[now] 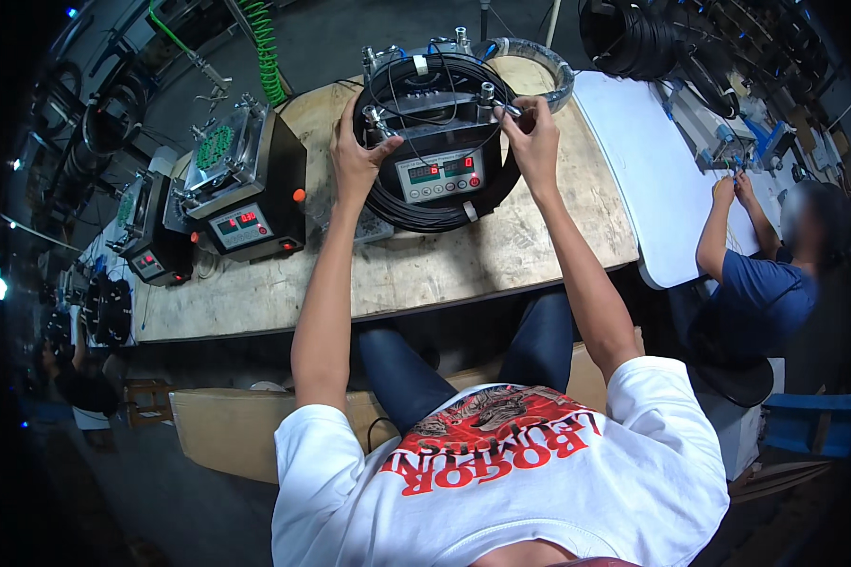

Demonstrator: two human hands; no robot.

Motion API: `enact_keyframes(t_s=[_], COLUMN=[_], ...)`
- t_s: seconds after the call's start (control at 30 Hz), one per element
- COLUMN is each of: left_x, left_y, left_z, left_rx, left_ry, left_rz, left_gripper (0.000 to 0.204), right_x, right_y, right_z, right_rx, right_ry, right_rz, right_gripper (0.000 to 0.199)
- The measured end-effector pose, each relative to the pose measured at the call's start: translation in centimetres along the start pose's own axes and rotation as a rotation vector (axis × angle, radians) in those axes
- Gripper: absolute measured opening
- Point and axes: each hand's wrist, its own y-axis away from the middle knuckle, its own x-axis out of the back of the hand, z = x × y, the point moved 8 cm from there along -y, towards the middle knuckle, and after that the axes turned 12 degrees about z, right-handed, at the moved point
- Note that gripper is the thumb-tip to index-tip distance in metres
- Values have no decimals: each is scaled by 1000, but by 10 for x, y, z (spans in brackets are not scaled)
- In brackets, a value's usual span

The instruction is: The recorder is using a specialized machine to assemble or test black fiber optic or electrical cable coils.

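A large coil of black cable (444, 219) is held upright in front of a black machine with a small digital panel (442, 177). My left hand (357, 156) grips the coil's left side, its thumb reaching inward beside a metal fitting (375, 119) on the machine. On the opposite side, my right hand (532, 142) closes on the coil's upper right, thumb and fingers together near another metal fitting (487, 93). White tape bands (421, 64) wrap the coil at top and bottom. Loose thin cable strands cross its middle, in front of the machine.
Two similar machines (238, 225) stand to the left on the wooden table (388, 283), with green pieces on top. A green coiled hose (263, 47) hangs behind. To the right, a co-worker in a blue shirt (761, 293) works at a white table (624, 161).
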Motion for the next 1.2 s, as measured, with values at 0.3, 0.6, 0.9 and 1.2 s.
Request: enact_keyframes(t_s=[0.3, 0.6, 0.9, 1.2], left_x=[2, -2, 2, 7], left_y=[5, -1, 4, 0], left_z=[1, -4, -1, 4], left_rx=[-36, -22, -41, -29], left_ry=[-24, -3, -31, -36], left_rz=[32, 48, 60, 50], left_gripper=[105, 103, 104, 106], right_x=[-1, -30, -15, -76], right_y=[3, 17, 33, -104], right_z=[-6, -27, -24, -81], right_rx=[126, 272, 212, 386], right_ry=[76, 128, -63, 45], right_rz=[27, 92, -230, -373], right_gripper=[57, 61, 90, 34])
